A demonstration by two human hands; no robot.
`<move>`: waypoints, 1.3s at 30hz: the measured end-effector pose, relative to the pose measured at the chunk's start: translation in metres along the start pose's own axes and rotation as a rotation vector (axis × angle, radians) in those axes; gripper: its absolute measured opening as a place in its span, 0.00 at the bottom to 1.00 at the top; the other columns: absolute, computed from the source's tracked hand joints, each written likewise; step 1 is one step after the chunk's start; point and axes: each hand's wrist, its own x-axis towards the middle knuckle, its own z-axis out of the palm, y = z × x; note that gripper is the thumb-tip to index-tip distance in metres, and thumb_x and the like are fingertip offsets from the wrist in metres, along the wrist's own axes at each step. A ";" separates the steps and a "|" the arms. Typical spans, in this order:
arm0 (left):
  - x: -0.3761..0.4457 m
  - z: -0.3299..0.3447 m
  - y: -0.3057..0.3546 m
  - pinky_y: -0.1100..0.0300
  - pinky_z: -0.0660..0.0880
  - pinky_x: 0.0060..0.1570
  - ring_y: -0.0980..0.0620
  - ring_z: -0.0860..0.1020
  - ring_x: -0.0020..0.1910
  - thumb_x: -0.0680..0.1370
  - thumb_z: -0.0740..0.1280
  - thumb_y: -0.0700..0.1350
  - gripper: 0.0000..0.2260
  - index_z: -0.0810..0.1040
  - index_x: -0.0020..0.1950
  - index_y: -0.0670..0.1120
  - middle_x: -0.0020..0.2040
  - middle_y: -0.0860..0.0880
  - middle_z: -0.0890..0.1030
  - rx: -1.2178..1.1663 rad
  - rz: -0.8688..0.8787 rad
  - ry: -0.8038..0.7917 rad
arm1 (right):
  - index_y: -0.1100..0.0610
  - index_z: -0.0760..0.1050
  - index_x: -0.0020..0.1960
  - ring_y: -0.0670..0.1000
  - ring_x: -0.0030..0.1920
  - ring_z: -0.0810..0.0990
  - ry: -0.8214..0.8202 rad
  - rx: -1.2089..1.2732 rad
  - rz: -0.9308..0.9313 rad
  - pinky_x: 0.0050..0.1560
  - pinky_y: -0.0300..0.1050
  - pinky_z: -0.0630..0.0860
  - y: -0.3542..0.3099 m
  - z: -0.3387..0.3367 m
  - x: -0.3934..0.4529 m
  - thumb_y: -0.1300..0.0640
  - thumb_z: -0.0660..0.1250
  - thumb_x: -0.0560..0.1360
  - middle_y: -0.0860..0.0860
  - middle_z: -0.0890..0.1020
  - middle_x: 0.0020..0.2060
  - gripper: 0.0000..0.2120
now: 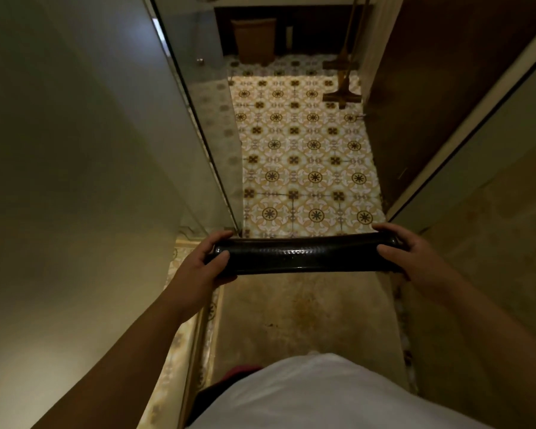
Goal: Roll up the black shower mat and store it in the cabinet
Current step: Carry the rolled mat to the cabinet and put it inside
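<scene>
The black shower mat [304,253] is rolled into a tight horizontal tube, glossy with a dimpled texture. I hold it level in front of me, above the floor. My left hand [198,264] grips its left end, fingers over the top and thumb on the near side. My right hand [415,252] grips the right end the same way. A dark wooden cabinet front [430,88] rises along the right side; whether it is open I cannot tell.
A glass shower panel [198,103] runs along the left. Patterned floor tiles [307,156] stretch ahead, with a stained bare strip of floor [307,311] below the roll. A brown bin [254,38] and a wooden-handled squeegee [342,94] stand at the far end.
</scene>
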 end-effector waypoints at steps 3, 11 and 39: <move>0.006 0.017 0.003 0.42 0.76 0.58 0.39 0.75 0.63 0.75 0.67 0.40 0.19 0.78 0.62 0.57 0.67 0.44 0.70 -0.069 -0.033 -0.018 | 0.39 0.77 0.60 0.64 0.50 0.79 -0.038 -0.028 0.004 0.48 0.63 0.75 -0.002 -0.027 0.012 0.48 0.74 0.63 0.59 0.75 0.59 0.24; 0.043 0.037 0.016 0.48 0.79 0.53 0.42 0.79 0.58 0.69 0.72 0.42 0.24 0.77 0.63 0.58 0.63 0.44 0.74 0.001 -0.033 -0.017 | 0.36 0.76 0.61 0.55 0.51 0.82 -0.120 -0.078 0.043 0.40 0.42 0.80 -0.022 -0.065 0.048 0.56 0.77 0.59 0.51 0.74 0.60 0.33; 0.417 -0.032 0.122 0.58 0.80 0.42 0.51 0.81 0.51 0.74 0.69 0.36 0.24 0.70 0.68 0.47 0.58 0.48 0.77 0.002 -0.063 0.129 | 0.42 0.80 0.54 0.53 0.44 0.80 0.146 -0.011 0.088 0.37 0.47 0.74 -0.145 -0.052 0.374 0.55 0.75 0.66 0.54 0.81 0.50 0.18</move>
